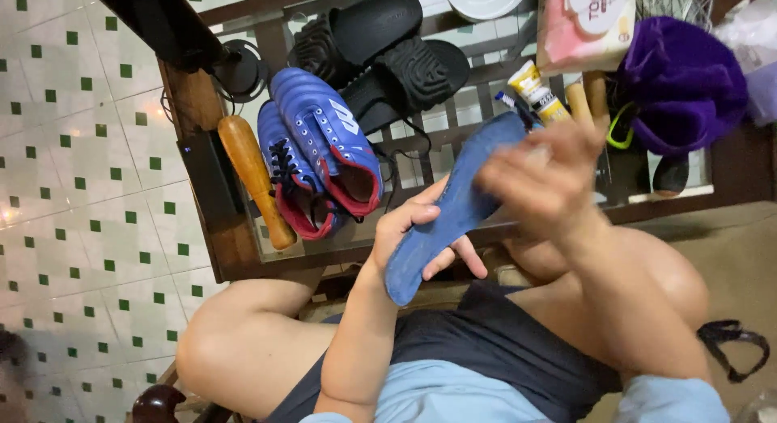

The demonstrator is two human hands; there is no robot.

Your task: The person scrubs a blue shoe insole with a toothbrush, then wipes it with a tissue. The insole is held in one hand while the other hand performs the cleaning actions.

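- Blue insole (453, 208), flat, long and foot-shaped, slants from lower centre toward upper right of the head view; its surface looks worn and matte; its upper end passes behind the right hand.
- Left hand (413, 229) is clamped on the insole's lower half, thumb over the near edge, fingertips showing beneath the far edge; the palm is hidden by the insole.
- Right hand (538, 176) is blurred right of centre, over the insole's upper end; fingers look spread, but whether they grip or only touch the insole cannot be told.
- Blue cleated shoes (324, 152) with red lining and white stripes lie side by side on the glass-topped wooden table (235, 253), left of centre; dark laces hang loose.
- Black slide sandals (380, 46), ribbed rubber, sit above them near the top edge; one partly overlaps the other.
- Wooden handle (255, 180), smooth and rounded, lies left of the shoes; what it belongs to is unclear.
- Small yellow-and-white tube (538, 91) lies above the right hand, partly covered by it.
- Purple cloth bag (688, 83), soft and crumpled, fills the upper right; its contents are hidden.
- Bare knees and dark shorts fill the lower frame; green-and-white tiled floor (81, 188) at left.
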